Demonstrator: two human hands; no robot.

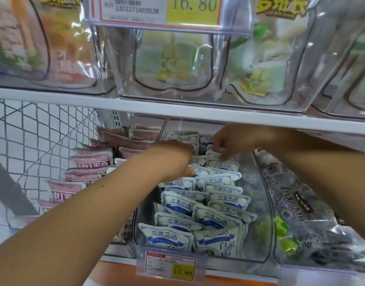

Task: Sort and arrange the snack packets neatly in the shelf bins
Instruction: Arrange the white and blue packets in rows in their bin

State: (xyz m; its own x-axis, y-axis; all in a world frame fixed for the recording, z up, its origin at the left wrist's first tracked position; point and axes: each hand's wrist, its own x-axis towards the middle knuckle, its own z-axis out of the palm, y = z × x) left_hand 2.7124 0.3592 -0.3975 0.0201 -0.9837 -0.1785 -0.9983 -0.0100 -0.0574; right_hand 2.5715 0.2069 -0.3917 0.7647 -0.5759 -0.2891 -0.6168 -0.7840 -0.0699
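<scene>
I am working in the clear bin (260,240) at the centre of the frame, where the white-and-blue packets (218,219) are standing in two leaning rows. My right hand (227,141) is reaching to the back of the bin, fingers pinching a packet's top edge. My left hand (175,159) is digging into the left row; I cannot tell how its fingers are lying. The packets are looking small, light and pillowy, with slick film. I am judging the flat sealed top edge the surest place to pinch, since a squeezed middle would likely slip.
</scene>
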